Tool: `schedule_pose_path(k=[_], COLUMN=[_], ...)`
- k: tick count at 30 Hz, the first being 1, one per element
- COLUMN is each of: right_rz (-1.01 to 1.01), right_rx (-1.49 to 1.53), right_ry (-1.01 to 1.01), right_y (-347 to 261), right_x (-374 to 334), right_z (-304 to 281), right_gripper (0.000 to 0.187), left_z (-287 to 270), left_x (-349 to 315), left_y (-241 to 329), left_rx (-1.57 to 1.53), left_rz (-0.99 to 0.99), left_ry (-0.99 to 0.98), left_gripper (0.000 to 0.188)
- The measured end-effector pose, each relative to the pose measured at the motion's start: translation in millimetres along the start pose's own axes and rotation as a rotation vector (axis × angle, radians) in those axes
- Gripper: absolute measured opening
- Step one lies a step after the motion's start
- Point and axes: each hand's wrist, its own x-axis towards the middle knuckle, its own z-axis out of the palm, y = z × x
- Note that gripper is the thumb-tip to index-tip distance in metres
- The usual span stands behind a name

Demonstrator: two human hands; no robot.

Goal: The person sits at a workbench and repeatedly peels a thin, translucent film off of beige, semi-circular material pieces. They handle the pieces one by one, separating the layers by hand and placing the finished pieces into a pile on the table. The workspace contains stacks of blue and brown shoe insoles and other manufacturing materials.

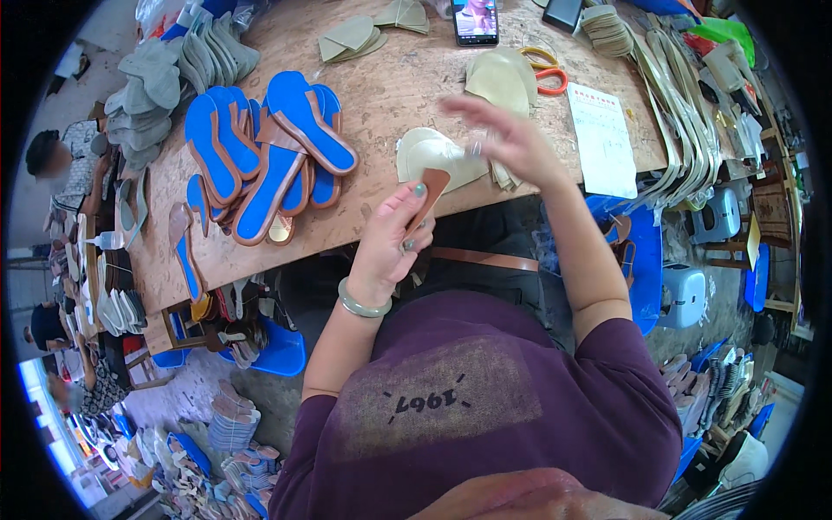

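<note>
My left hand (390,234) is closed round a brown leather strip (432,186), whose end sticks up between the thumb and fingers. Another stretch of brown strip (485,258) shows across my lap; I cannot tell whether it joins the held one. My right hand (516,143) is in the air over the table edge, somewhat blurred, its fingers stretched out and holding nothing visible. Below and beside it lie pale beige sole-shaped pieces (425,156) and a beige stack (503,78). Left of my left hand is a pile of blue insoles with brown leather edging (282,173).
Scissors with orange and yellow handles (550,80), a written paper sheet (604,152) and a lit phone (476,26) lie on the wooden table (381,104). Grey stacked pieces (147,95) stand far left, long beige strips (676,113) right. Other people (82,165) are at left.
</note>
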Motion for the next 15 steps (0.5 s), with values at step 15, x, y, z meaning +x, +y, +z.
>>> schedule_pose_path(k=[15], right_rz=[-0.117], right_rx=[-0.277], right_ry=[0.356], right_y=[-55], right_x=[-27], right_z=[43], right_gripper=[0.016], left_z=[25], left_x=[-17], left_y=[-9], left_rx=[0.871], left_rz=[0.723], left_ry=[0.403], left_gripper=[0.025])
